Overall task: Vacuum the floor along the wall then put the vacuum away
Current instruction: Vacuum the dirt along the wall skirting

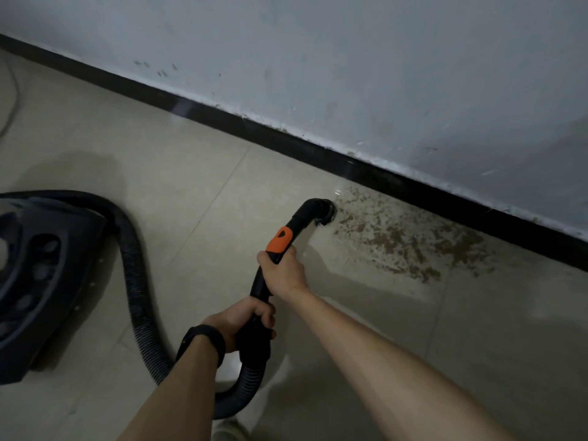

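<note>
Brown grit (pixel 410 240) lies scattered beside the black baseboard (pixel 286 135), at three o'clock from the nozzle (pixel 321 211), whose mouth sits low at the patch's edge, we judge so that suction meets the dirt first. Our right hand (pixel 283 272) wraps the handle just below its orange tab to steer; our left hand (pixel 245 323) grips lower, where the ribbed hose (pixel 140 281) joins, taking its weight. At nine o'clock from our hands sits the vacuum body (pixel 38 272), leaving the hose slack.
</note>
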`<state>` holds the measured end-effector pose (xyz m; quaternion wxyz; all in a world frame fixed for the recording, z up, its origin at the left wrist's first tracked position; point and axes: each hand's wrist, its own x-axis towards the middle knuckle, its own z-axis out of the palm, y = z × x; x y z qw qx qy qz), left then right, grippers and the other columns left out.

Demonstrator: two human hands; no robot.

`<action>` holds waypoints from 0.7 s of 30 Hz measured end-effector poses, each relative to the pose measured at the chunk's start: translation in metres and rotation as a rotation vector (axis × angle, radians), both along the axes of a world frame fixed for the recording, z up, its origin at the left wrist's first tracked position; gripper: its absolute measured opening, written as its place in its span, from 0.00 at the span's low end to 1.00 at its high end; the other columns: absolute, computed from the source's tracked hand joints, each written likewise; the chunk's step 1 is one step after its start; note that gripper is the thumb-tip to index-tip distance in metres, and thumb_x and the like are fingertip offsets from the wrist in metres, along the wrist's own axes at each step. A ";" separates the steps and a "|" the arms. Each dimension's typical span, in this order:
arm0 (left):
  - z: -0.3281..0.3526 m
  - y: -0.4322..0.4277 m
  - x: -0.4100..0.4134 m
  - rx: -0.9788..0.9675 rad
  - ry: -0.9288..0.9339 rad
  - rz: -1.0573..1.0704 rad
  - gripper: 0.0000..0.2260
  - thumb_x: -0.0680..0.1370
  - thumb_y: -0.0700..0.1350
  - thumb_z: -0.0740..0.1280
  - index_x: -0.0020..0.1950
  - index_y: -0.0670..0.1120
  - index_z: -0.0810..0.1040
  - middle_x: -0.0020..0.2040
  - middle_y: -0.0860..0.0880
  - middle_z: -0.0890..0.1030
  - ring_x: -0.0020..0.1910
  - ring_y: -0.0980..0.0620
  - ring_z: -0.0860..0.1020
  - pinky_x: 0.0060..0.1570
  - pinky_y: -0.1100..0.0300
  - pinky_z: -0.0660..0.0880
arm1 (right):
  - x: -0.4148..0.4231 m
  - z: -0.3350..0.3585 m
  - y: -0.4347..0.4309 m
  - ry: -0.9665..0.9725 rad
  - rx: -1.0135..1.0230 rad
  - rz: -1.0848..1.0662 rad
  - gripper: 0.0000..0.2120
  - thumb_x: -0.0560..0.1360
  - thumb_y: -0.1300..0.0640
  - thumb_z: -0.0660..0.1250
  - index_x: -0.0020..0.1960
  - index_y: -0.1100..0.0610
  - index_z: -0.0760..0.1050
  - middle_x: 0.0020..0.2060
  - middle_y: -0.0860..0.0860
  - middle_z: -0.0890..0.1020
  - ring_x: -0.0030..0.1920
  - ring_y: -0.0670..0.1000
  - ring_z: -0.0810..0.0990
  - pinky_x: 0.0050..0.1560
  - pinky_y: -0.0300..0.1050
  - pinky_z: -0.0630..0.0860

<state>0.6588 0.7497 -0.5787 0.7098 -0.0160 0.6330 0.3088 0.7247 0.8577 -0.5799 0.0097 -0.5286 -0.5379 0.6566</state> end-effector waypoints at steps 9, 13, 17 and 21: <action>0.002 0.035 0.008 0.040 -0.019 0.017 0.13 0.59 0.35 0.63 0.29 0.47 0.59 0.29 0.47 0.65 0.27 0.47 0.68 0.30 0.60 0.70 | -0.003 0.006 0.042 -0.103 0.063 0.102 0.27 0.80 0.44 0.64 0.69 0.62 0.63 0.57 0.57 0.78 0.53 0.59 0.81 0.53 0.55 0.81; 0.002 0.048 0.011 0.047 -0.034 0.016 0.11 0.58 0.36 0.63 0.27 0.46 0.60 0.28 0.47 0.67 0.27 0.47 0.71 0.32 0.60 0.70 | -0.003 0.004 0.056 -0.138 0.094 0.128 0.29 0.80 0.44 0.63 0.71 0.63 0.62 0.53 0.56 0.78 0.48 0.57 0.80 0.41 0.49 0.78; -0.002 0.059 0.014 0.057 -0.052 0.023 0.11 0.58 0.36 0.63 0.28 0.47 0.60 0.29 0.47 0.67 0.28 0.47 0.72 0.34 0.58 0.69 | -0.001 0.002 0.067 -0.162 0.123 0.122 0.28 0.81 0.44 0.63 0.71 0.63 0.62 0.50 0.55 0.77 0.46 0.56 0.79 0.45 0.49 0.79; -0.006 0.072 0.020 0.062 -0.053 0.028 0.12 0.59 0.36 0.63 0.29 0.47 0.60 0.30 0.47 0.67 0.29 0.47 0.72 0.33 0.58 0.68 | 0.003 0.001 0.080 -0.171 0.130 0.131 0.29 0.81 0.44 0.62 0.71 0.63 0.61 0.54 0.58 0.79 0.48 0.58 0.80 0.42 0.48 0.77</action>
